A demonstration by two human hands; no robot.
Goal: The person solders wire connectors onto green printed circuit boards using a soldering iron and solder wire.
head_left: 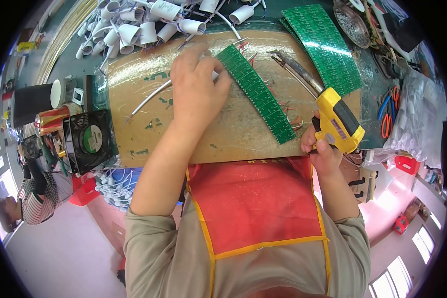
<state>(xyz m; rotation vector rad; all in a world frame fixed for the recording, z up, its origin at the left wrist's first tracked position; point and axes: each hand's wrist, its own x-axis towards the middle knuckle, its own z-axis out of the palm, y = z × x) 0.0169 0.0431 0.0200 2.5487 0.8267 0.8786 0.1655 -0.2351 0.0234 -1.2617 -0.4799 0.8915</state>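
Circuit strip [257, 93]: long, narrow, green, gridded with small repeated panels, lying diagonally on brown cardboard sheet [223, 134] covering worktop [84, 54]. Our left hand [197, 89] rests palm-down beside strip's upper end, fingers curled over white part; whether grip closes on it, we cannot tell. Our right hand [323, 144], grip clenched on yellow soldering gun [336, 118], sits near strip's lower end. Second green panel [323, 47] beyond. White capacitors [134, 27] heaped at far edge; black fan [88, 140] at left. Pale floor below.
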